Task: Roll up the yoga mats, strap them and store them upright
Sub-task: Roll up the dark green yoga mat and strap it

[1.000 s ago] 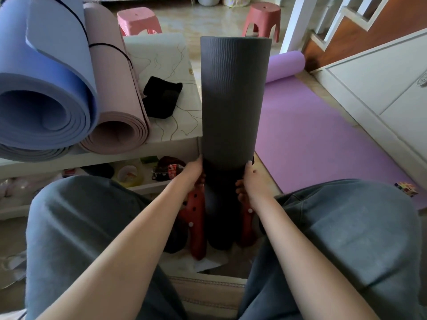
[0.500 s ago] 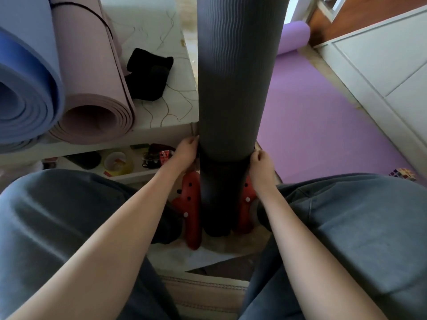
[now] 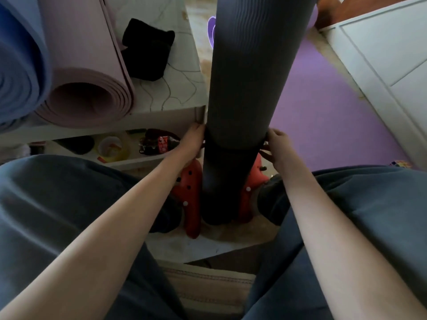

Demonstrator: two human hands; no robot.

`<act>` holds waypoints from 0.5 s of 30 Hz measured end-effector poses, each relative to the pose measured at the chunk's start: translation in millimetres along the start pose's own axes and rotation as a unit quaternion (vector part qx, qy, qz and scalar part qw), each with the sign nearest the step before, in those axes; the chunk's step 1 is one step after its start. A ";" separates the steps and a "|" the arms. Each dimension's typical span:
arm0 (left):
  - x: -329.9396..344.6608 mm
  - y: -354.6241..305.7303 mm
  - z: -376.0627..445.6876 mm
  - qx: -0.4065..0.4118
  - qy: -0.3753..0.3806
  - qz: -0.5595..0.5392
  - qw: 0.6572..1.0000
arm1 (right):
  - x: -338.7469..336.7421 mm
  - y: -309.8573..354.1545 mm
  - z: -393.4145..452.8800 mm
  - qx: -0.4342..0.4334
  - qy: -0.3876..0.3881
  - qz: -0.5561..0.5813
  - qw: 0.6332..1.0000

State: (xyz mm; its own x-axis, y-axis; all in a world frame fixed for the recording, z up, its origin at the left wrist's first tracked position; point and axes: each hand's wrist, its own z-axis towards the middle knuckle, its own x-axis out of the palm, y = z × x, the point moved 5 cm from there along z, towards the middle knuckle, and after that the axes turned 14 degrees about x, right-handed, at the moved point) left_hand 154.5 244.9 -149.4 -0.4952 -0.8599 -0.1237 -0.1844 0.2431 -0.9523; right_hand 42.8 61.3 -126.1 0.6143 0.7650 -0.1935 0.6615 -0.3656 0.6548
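A rolled dark grey yoga mat (image 3: 249,72) stands upright on the floor between my feet in red clogs (image 3: 190,199). A black strap (image 3: 231,147) circles its lower part. My left hand (image 3: 193,140) grips the strap at the mat's left side. On the right side, my right hand (image 3: 276,144) pinches the same strap with curled fingers. A rolled pink mat (image 3: 90,72) and a rolled blue mat (image 3: 20,65) lie on the white table (image 3: 175,88) to the left. A purple mat (image 3: 328,107) lies partly unrolled on the floor at right.
A black cloth bundle (image 3: 147,56) lies on the table by the pink mat. The shelf below holds a tape roll (image 3: 111,146) and small items. A white cabinet (image 3: 388,56) borders the purple mat on the right. My knees fill the lower view.
Both hands have slid up the grey mat, bringing the strap higher. The view has moved closer, so the mat's top is now out of frame.
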 end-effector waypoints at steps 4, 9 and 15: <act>4.5 7.3 0.2 -0.040 -0.036 -0.072 0.996 | -6.1 0.1 0.5 -0.057 -0.057 -0.059 0.995; 9.2 -3.9 -10.0 -0.039 -0.016 -0.076 0.996 | -9.3 -6.4 4.4 -0.007 -0.075 -0.158 0.985; 9.1 -8.7 -16.3 -0.090 0.003 -0.091 0.992 | -13.4 -1.3 -1.5 0.082 0.039 -0.203 0.975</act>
State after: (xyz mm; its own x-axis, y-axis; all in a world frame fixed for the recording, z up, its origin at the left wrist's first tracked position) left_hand 137.8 242.2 -137.7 -0.4453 -0.8941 0.0487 -0.4196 0.1603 -0.8934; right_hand 33.1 52.3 -123.3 0.2580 0.8999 -0.3517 0.9070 -0.1002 0.4090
